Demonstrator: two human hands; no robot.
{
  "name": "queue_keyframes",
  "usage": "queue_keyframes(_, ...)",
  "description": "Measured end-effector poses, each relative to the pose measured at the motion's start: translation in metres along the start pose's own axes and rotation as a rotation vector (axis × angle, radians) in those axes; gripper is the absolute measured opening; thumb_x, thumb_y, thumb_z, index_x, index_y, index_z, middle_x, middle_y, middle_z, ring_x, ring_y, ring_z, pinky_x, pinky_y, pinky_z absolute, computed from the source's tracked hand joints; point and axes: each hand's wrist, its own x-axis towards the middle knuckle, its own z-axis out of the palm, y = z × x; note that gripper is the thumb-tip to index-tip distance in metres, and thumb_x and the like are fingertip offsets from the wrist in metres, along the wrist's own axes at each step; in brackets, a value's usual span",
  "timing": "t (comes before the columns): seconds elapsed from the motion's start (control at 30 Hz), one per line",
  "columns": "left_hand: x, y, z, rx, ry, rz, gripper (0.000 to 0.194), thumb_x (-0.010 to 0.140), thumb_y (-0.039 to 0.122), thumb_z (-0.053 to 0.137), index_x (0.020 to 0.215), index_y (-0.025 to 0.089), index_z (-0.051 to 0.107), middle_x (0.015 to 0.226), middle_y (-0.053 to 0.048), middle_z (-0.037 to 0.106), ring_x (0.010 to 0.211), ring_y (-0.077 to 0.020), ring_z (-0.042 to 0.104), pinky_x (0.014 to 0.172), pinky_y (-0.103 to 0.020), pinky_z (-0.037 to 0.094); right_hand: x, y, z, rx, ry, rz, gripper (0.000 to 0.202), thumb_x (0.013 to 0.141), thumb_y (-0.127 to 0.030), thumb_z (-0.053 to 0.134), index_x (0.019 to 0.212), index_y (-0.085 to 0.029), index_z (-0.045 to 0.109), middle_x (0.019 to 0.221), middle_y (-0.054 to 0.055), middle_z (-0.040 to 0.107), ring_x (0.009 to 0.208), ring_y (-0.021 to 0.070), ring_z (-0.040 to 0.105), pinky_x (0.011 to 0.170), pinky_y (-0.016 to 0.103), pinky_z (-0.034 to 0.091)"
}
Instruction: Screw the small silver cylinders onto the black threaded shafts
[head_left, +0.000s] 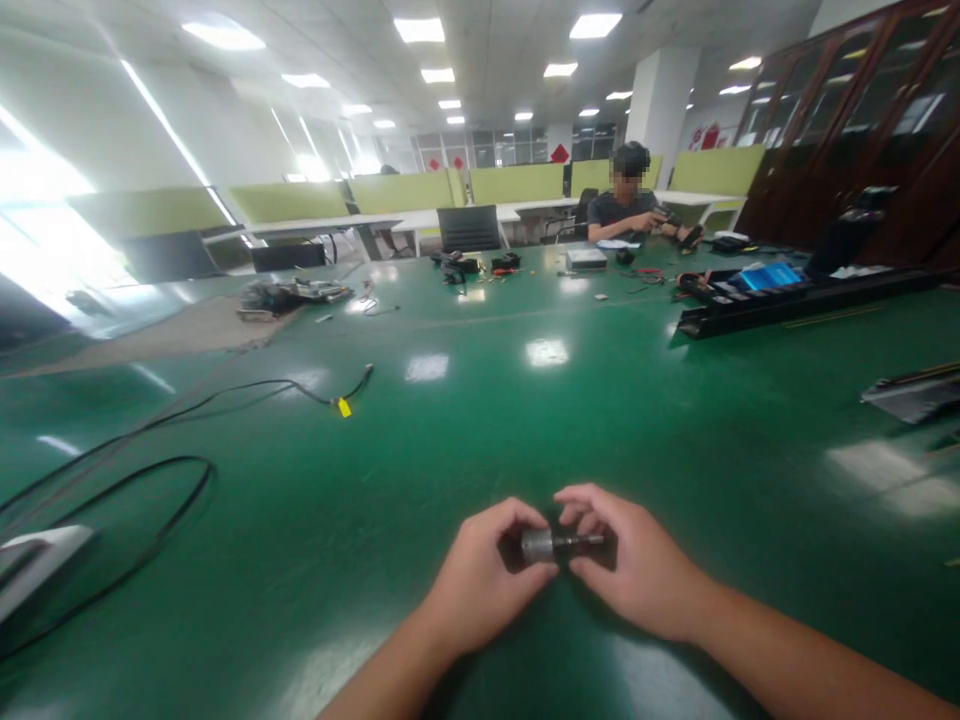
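Note:
A small grey metal cylinder with a thin dark shaft [538, 545] lies sideways just above or on the green tabletop, its shaft pointing right. My left hand [487, 570] curls around the cylinder end, thumb along its lower edge and index fingertip at its upper edge. Around the shaft end curves my right hand [637, 560], thumb and fingers apart, with a gap between them and the shaft. Exactly what kind of part this is cannot be made out.
A black cable with a yellow tag [344, 407] runs across the green table [450, 450] at left. Black metal rails [795, 300] lie at right, a blue packet [771, 276] on them. Tools and small parts lie at the far edge, where another person [622, 210] sits.

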Motion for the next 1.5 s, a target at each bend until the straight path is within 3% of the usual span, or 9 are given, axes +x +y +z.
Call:
queue_keyframes(0.5, 0.001, 0.002, -0.001, -0.012, -0.02, 0.051, 0.021, 0.079, 0.028, 0.072, 0.098, 0.021, 0.068, 0.091, -0.001, 0.071, 0.083, -0.0182, 0.064, 0.074, -0.027, 0.045, 0.002, -0.006, -0.007, -0.042, -0.018, -0.012, 0.036, 0.074, -0.006, 0.062, 0.106, -0.023, 0.061, 0.099, 0.002, 0.067, 0.081, 0.0162, 0.064, 0.077, 0.029, 0.05)
queue_keyframes(1.17, 0.001, 0.002, -0.001, -0.006, -0.052, 0.051, 0.02, 0.083, 0.029, 0.067, 0.1, 0.02, 0.066, 0.092, -0.002, 0.069, 0.083, -0.0177, 0.062, 0.074, -0.027, 0.045, 0.002, -0.01, -0.008, -0.101, -0.033, -0.048, 0.025, 0.078, -0.009, 0.061, 0.1, -0.022, 0.067, 0.093, 0.003, 0.069, 0.083, 0.0179, 0.063, 0.076, 0.029, 0.049)
queue_keyframes(1.5, 0.003, -0.002, 0.001, 0.047, -0.062, 0.04, 0.023, 0.085, 0.034, 0.064, 0.104, 0.02, 0.064, 0.093, -0.003, 0.069, 0.085, -0.0186, 0.062, 0.075, -0.028, 0.047, 0.005, -0.01, -0.011, -0.082, -0.023, 0.014, 0.019, 0.08, -0.014, 0.066, 0.096, -0.022, 0.073, 0.093, 0.003, 0.073, 0.085, 0.0194, 0.067, 0.077, 0.03, 0.05)
